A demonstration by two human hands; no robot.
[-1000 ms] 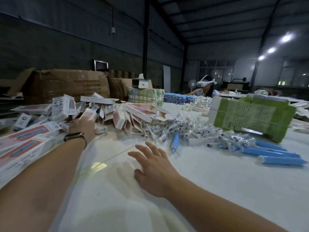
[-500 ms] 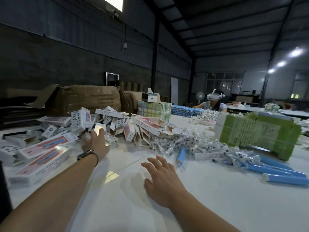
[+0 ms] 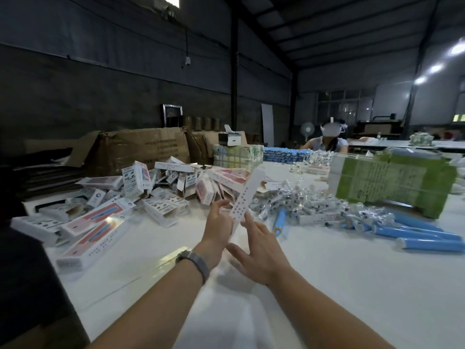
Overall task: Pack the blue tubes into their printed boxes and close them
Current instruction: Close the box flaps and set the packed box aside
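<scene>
Head view: above the white bench (image 3: pixel 327 285), the left hand (image 3: pixel 217 226) pinches a long white printed carton (image 3: pixel 247 195), tilted upward; the right hand (image 3: pixel 261 250), fingers spread, touches its lower end. Blue plastic tubes (image 3: pixel 417 233) lie right of the carton, a heap of printed boxes (image 3: pixel 141 195) left, a green carton (image 3: pixel 392 182) behind the tubes.

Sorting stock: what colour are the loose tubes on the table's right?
Light blue tubes, clearest in the head view.

Blue tubes (image 3: pixel 417 229), white-and-pink printed boxes (image 3: pixel 95 220), green carton (image 3: pixel 392 182), white table (image 3: pixel 352 285).
</scene>
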